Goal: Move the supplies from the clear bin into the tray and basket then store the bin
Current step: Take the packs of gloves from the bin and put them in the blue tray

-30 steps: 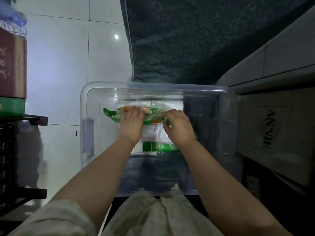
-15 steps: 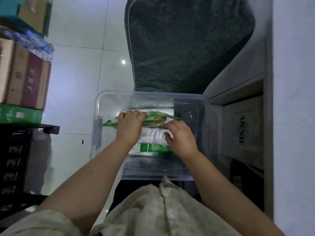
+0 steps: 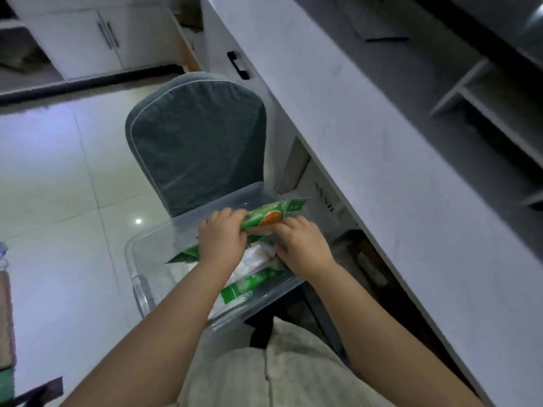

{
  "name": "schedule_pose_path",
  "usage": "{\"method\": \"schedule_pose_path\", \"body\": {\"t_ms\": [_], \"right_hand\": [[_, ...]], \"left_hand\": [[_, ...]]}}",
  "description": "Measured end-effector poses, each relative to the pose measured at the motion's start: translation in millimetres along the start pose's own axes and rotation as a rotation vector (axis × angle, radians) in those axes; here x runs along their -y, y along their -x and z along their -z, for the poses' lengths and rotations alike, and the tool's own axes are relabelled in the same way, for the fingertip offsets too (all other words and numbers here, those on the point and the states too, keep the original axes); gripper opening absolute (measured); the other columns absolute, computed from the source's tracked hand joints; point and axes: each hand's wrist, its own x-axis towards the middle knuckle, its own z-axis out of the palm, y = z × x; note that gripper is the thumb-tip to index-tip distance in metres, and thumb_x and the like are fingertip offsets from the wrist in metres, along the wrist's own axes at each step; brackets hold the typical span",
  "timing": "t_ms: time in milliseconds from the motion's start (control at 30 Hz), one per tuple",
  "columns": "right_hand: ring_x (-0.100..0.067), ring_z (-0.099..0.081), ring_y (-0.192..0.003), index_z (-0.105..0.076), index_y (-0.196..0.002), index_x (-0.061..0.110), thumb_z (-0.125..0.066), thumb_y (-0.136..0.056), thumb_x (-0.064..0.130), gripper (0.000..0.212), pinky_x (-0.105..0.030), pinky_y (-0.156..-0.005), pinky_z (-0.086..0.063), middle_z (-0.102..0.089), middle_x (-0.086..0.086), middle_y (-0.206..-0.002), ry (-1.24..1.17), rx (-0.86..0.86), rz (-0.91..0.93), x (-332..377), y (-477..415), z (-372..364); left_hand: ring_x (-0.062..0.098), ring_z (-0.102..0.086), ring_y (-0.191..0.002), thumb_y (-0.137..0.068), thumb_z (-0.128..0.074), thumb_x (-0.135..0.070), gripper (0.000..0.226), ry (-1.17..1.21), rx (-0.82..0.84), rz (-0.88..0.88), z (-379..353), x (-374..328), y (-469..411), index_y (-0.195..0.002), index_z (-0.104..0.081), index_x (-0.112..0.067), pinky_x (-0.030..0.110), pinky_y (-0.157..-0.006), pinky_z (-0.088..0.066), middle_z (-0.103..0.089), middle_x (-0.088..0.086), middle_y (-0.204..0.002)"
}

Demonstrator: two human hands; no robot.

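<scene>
A clear bin [image 3: 147,257] rests in front of me on a chair seat. Both hands are over it, lifting a green packet with an orange print [image 3: 271,214] above its rim. My left hand [image 3: 223,239] grips the packet's left part, and my right hand [image 3: 302,245] holds its lower right edge. More white and green packets [image 3: 249,284] lie in the bin below my hands. No tray or basket shows in this view.
A chair with a grey-green padded back [image 3: 197,145] stands behind the bin. A long white counter [image 3: 382,148] runs along the right, with a box marked ANNIE [image 3: 323,198] under it. White floor tiles [image 3: 50,177] spread to the left, cabinets [image 3: 88,33] beyond.
The packet has risen from inside the bin to above its rim, held by both hands. My head has lifted and turned right, bringing the counter and the far cabinets into view.
</scene>
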Motion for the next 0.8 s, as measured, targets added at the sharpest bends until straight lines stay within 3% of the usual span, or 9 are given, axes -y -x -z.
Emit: {"method": "schedule_pose_path", "body": {"t_ms": [333,500,800], "right_hand": [[-0.034,-0.059,-0.083,-0.068,-0.097,0.010,-0.079,-0.069,0.019,0.031,-0.042,-0.065,-0.049,-0.067,-0.010,-0.091,0.116,-0.243,-0.479,3,210,66],[-0.036,-0.060,-0.084,-0.069,-0.096,0.007,-0.076,-0.067,0.009,0.030,-0.043,-0.067,-0.050,-0.068,-0.013,-0.094,0.174,-0.383,-0.709,-3,310,109],[-0.033,-0.058,-0.094,-0.069,-0.102,0.009,-0.070,-0.078,0.012,0.024,-0.044,-0.076,-0.047,-0.068,-0.009,-0.101,0.248,-0.565,-1.025,-17,517,159]], "left_hand": [[0.034,-0.056,-0.092,-0.074,-0.067,-0.013,0.035,0.047,0.018,-0.624,34,-125,64,-0.109,-0.065,-0.020,0.041,-0.072,-0.040,-0.066,0.006,-0.099],[0.035,-0.056,-0.088,-0.075,-0.070,-0.017,0.033,0.210,0.013,-0.855,42,-235,113,-0.107,-0.066,-0.019,0.040,-0.070,-0.042,-0.065,0.008,-0.094],[0.035,-0.055,-0.089,-0.078,-0.066,-0.018,0.028,0.298,0.092,-1.214,20,-419,257,-0.106,-0.066,-0.016,0.040,-0.072,-0.041,-0.066,0.009,-0.094]]}}
